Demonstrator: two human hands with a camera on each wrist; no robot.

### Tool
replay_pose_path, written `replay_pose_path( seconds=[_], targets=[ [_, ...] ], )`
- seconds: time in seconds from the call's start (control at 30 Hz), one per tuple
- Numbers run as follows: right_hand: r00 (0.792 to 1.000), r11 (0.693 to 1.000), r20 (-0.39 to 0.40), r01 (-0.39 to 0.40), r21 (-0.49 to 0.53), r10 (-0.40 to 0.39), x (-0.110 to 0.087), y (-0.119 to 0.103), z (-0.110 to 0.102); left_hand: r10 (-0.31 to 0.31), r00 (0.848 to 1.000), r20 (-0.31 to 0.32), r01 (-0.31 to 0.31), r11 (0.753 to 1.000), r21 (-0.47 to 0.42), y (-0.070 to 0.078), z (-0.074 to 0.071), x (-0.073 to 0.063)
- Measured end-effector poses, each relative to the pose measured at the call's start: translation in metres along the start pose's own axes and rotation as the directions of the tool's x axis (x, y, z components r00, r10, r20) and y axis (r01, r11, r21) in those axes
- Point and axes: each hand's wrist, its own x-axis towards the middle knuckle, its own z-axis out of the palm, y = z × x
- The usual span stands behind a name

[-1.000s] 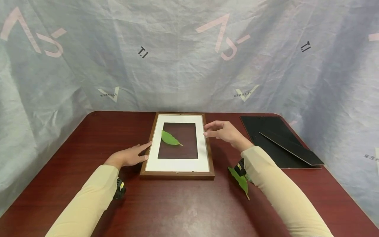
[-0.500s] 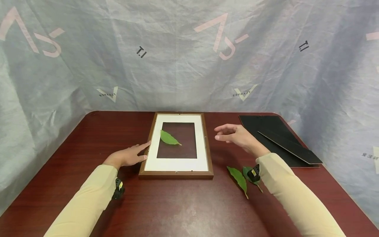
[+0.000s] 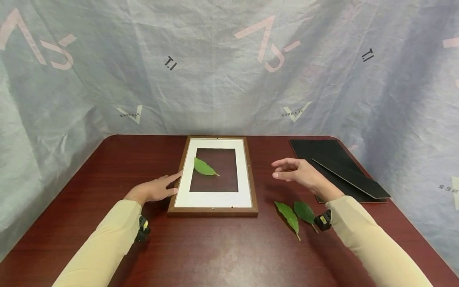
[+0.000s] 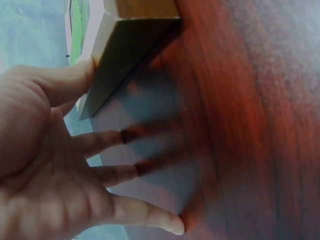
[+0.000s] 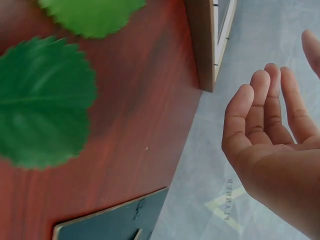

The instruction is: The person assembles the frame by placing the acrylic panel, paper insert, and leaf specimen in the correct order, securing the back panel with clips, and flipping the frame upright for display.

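Observation:
A wooden picture frame lies on the table with a white mat inside it. One green leaf rests over the mat's window, its tip on the left border. My left hand touches the frame's left side; in the left wrist view its thumb lies on the frame's edge and its other fingertips meet the tabletop. To the right of the frame my right hand hangs above the table, fingers loosely bent and holding nothing. Below it lie a lighter green leaf and a darker green leaf.
A black backing board with a raised stand flap lies at the right edge of the dark red table. A grey printed cloth hangs behind and along the sides.
My right hand has left the frame's right side and moved right and toward me, uncovering the darker leaf. My left hand stays at the frame.

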Motion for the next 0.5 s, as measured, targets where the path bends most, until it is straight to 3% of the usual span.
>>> replay_pose_path(
  seconds=[0.5],
  targets=[
    [1.000,1.000,-0.019,-0.014,0.007,0.014,-0.033,0.025,-0.007,-0.015,1.000,-0.010,0.015,1.000,-0.004,0.005,0.001,-0.003]
  ],
)
